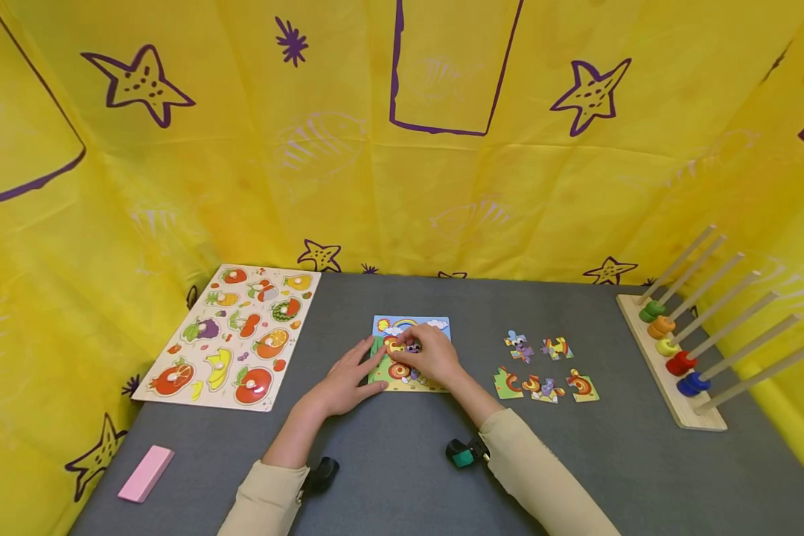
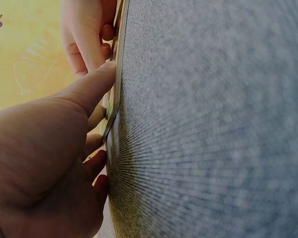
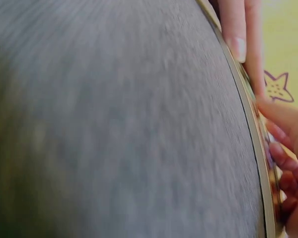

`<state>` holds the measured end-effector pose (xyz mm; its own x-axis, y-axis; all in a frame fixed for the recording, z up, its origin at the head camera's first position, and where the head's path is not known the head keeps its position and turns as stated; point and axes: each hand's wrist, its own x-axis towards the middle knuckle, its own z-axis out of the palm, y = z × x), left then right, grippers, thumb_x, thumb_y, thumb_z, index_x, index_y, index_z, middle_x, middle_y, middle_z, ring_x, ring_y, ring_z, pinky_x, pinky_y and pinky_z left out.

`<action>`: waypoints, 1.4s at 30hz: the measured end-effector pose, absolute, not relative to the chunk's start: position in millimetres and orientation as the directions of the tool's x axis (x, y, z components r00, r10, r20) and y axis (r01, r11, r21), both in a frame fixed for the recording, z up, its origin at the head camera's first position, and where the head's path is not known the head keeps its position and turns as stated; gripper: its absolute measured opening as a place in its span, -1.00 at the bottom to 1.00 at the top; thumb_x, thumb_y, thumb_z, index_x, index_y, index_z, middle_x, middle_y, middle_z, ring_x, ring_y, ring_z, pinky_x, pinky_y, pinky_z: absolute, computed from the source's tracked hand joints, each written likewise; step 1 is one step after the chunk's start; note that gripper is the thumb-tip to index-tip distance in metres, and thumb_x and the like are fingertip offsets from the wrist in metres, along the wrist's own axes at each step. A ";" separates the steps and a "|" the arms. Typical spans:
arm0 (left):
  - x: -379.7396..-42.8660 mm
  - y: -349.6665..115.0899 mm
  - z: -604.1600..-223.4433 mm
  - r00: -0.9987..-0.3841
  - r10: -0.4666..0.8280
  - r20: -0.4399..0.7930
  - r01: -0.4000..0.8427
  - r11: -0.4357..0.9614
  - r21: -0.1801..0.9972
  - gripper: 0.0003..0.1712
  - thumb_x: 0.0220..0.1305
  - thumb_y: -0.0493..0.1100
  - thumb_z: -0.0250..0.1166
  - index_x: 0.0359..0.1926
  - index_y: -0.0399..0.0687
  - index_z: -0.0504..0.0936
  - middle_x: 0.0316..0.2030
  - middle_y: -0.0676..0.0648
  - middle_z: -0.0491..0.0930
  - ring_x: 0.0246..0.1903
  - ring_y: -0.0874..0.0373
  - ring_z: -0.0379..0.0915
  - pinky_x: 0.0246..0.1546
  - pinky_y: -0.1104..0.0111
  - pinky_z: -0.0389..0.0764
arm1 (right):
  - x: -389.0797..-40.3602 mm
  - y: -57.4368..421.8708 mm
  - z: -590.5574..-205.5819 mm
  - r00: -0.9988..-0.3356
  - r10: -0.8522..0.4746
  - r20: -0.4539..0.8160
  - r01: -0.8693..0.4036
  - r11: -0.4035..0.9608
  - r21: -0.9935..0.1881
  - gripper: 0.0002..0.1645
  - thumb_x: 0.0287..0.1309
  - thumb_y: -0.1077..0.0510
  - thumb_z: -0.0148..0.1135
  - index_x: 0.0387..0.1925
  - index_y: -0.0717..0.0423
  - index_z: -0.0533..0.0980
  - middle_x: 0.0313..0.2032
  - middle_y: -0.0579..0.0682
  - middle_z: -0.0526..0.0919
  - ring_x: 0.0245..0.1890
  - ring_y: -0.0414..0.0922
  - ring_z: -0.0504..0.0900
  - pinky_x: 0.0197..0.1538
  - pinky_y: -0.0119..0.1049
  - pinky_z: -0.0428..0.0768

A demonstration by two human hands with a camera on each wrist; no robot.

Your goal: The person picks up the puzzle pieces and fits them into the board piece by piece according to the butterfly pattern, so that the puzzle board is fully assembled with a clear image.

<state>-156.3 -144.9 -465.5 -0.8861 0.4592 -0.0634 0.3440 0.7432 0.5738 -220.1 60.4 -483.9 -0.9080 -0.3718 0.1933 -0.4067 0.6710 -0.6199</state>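
A small jigsaw puzzle board with a snail, sun and rainbow picture lies flat in the middle of the table. My left hand rests at its left edge, fingers extended and thumb spread toward the lower corner; the left wrist view shows the thumb against the board's rim. Over the middle of the picture, my right hand has bent fingers and pinches a puzzle piece down at the board's surface. That piece is partly hidden by the fingers. Several loose puzzle pieces lie to the right of the board.
At the left lies a wooden fruit peg puzzle, with a pink block nearer the front. A wooden stand with upright rods and coloured rings is at the right. Yellow patterned cloth hangs behind the grey table.
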 end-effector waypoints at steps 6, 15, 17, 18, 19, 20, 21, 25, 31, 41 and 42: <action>-154.5 -144.1 -464.2 -0.887 0.460 -0.037 0.367 0.752 0.547 -0.27 0.40 -0.03 0.20 0.46 -0.19 0.20 0.47 -0.29 -0.01 0.43 -0.30 -0.15 0.25 -0.29 0.04 | -218.6 65.6 -483.7 -0.885 -0.434 0.171 -0.439 0.653 -0.617 -0.64 0.01 -0.07 0.50 -0.20 0.00 0.64 -0.23 -0.08 0.57 -0.19 -0.12 0.53 -0.10 -0.17 0.49; -156.8 -141.1 -461.9 -0.834 0.551 0.017 0.473 0.699 0.537 -0.34 0.40 -0.11 0.19 0.39 -0.35 0.27 0.41 -0.29 0.17 0.41 -0.22 0.01 0.32 -0.09 0.14 | -217.4 69.2 -484.0 -0.874 -0.446 0.195 -0.458 0.616 -0.641 -0.66 0.03 0.01 0.49 -0.17 0.07 0.67 -0.22 -0.03 0.55 -0.18 -0.10 0.51 -0.09 -0.15 0.48; -157.5 -140.4 -462.6 -0.837 0.547 0.017 0.475 0.710 0.520 -0.33 0.40 -0.10 0.20 0.40 -0.34 0.27 0.41 -0.28 0.18 0.40 -0.20 0.04 0.32 -0.06 0.16 | -217.1 70.7 -483.3 -0.870 -0.452 0.197 -0.458 0.594 -0.661 -0.67 0.01 0.05 0.51 -0.17 0.08 0.69 -0.21 -0.02 0.53 -0.18 -0.08 0.50 -0.09 -0.16 0.47; -157.9 -140.1 -463.0 -0.838 0.545 0.018 0.477 0.716 0.510 -0.33 0.40 -0.09 0.20 0.40 -0.33 0.27 0.41 -0.27 0.19 0.40 -0.19 0.05 0.32 -0.04 0.17 | -217.1 71.4 -482.9 -0.869 -0.455 0.195 -0.457 0.586 -0.670 -0.68 0.01 0.07 0.51 -0.17 0.08 0.69 -0.20 0.00 0.53 -0.17 -0.07 0.49 -0.09 -0.16 0.46; -158.3 -139.7 -463.2 -0.840 0.543 0.021 0.478 0.720 0.503 -0.33 0.39 -0.08 0.20 0.39 -0.32 0.28 0.40 -0.27 0.20 0.40 -0.19 0.06 0.32 -0.03 0.18 | -216.8 71.9 -482.1 -0.868 -0.457 0.195 -0.457 0.578 -0.676 -0.69 0.00 0.08 0.51 -0.18 0.09 0.70 -0.20 0.00 0.52 -0.18 -0.07 0.48 -0.10 -0.16 0.45; -158.5 -139.2 -463.2 -0.841 0.540 0.023 0.479 0.724 0.496 -0.33 0.39 -0.08 0.21 0.39 -0.32 0.29 0.40 -0.27 0.21 0.39 -0.19 0.07 0.32 -0.02 0.19 | -216.8 72.3 -481.6 -0.867 -0.460 0.192 -0.456 0.577 -0.678 -0.69 0.00 0.09 0.51 -0.17 0.08 0.70 -0.19 0.01 0.51 -0.17 -0.06 0.47 -0.11 -0.17 0.44; -158.7 -138.8 -463.2 -0.842 0.538 0.026 0.481 0.730 0.486 -0.34 0.39 -0.07 0.21 0.39 -0.31 0.30 0.39 -0.26 0.22 0.39 -0.19 0.08 0.31 -0.02 0.21 | -216.7 72.7 -481.1 -0.865 -0.464 0.190 -0.458 0.576 -0.677 -0.69 0.01 0.09 0.51 -0.17 0.08 0.70 -0.18 0.02 0.50 -0.17 -0.06 0.46 -0.11 -0.18 0.43; -159.0 -136.9 -461.9 -0.851 0.524 0.017 0.472 0.752 0.461 -0.35 0.39 -0.05 0.20 0.38 -0.26 0.34 0.38 -0.25 0.24 0.38 -0.18 0.10 0.29 -0.02 0.23 | -216.1 76.1 -478.3 -0.845 -0.489 0.217 -0.492 0.552 -0.673 -0.71 0.05 0.10 0.48 -0.16 0.11 0.71 -0.16 0.05 0.52 -0.14 -0.03 0.46 -0.11 -0.14 0.43; -158.9 -133.1 -459.4 -0.862 0.506 0.006 0.455 0.771 0.446 -0.36 0.39 -0.04 0.21 0.38 -0.23 0.35 0.37 -0.25 0.25 0.37 -0.19 0.12 0.27 -0.06 0.25 | -213.7 99.9 -473.9 -0.871 -0.410 0.272 -0.473 0.547 -0.691 -0.82 0.14 0.16 0.39 -0.19 0.07 0.72 -0.18 0.00 0.61 -0.17 -0.03 0.51 -0.11 -0.12 0.45; -159.8 -132.5 -461.2 -0.871 0.491 -0.010 0.435 0.781 0.448 -0.36 0.39 -0.05 0.20 0.40 -0.19 0.33 0.38 -0.24 0.23 0.38 -0.19 0.10 0.24 -0.13 0.24 | -207.8 176.4 -469.8 -0.970 -0.145 0.195 -0.242 0.634 -0.735 -0.86 0.19 0.12 0.35 -0.21 0.04 0.70 -0.26 -0.01 0.62 -0.39 -0.10 0.49 -0.29 -0.22 0.44; -159.8 -132.3 -461.2 -0.870 0.492 -0.012 0.435 0.780 0.449 -0.36 0.39 -0.05 0.20 0.40 -0.19 0.33 0.38 -0.24 0.23 0.38 -0.19 0.09 0.24 -0.14 0.23 | -207.4 184.7 -470.4 -0.970 -0.140 0.196 -0.240 0.645 -0.726 -0.84 0.18 0.12 0.36 -0.20 0.05 0.70 -0.24 0.01 0.63 -0.35 -0.07 0.50 -0.25 -0.18 0.45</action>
<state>-159.8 -132.3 -461.2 -0.8703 0.4924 -0.0119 0.4352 0.7801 0.4495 -207.4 184.7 -470.4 -0.9705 -0.1403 0.1963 -0.2400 0.6450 -0.7256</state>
